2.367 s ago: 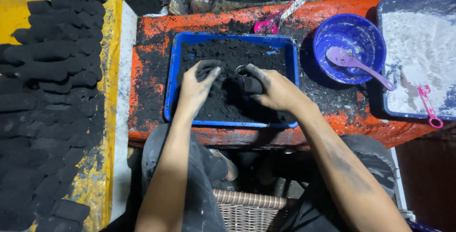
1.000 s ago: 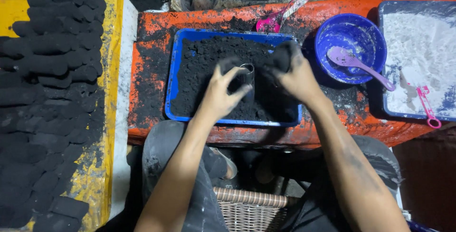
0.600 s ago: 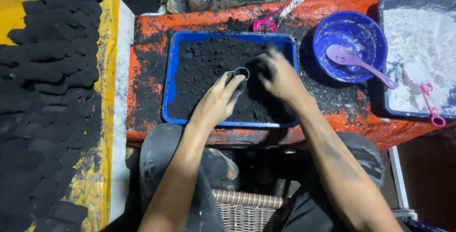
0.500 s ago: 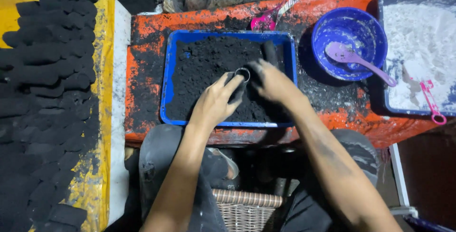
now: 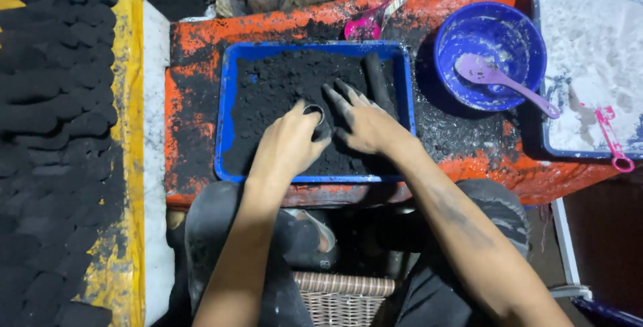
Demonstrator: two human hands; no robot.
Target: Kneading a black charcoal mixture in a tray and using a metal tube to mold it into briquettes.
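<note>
Rows of black blocks [image 5: 47, 133] lie far left on a yellow board [image 5: 130, 166], well apart from the blue tray [image 5: 224, 126] of black powder [image 5: 274, 93] on the orange table [image 5: 194, 46]. In the tray, the left hand [image 5: 288, 146] curls around a small round tube [image 5: 313, 111], standing open-end up, with the right hand [image 5: 365, 123] spread flat just right of it, fingertips pressing powder. A dark roll [image 5: 378, 83] lies lengthwise beyond the right hand, and a blue bowl [image 5: 489, 56] with a spoon [image 5: 502, 83] sits further right.

Inside the blue tray [image 5: 225, 113], the black powder's left half lies open — room for a hand. A dark cylinder [image 5: 379, 83] blocks the right wall. Right of the tray, the blue bowl [image 5: 462, 32] and its purple spoon [image 5: 504, 83] crowd the worktop [image 5: 194, 52]; pressed black blocks [image 5: 53, 99] fill the left.
</note>
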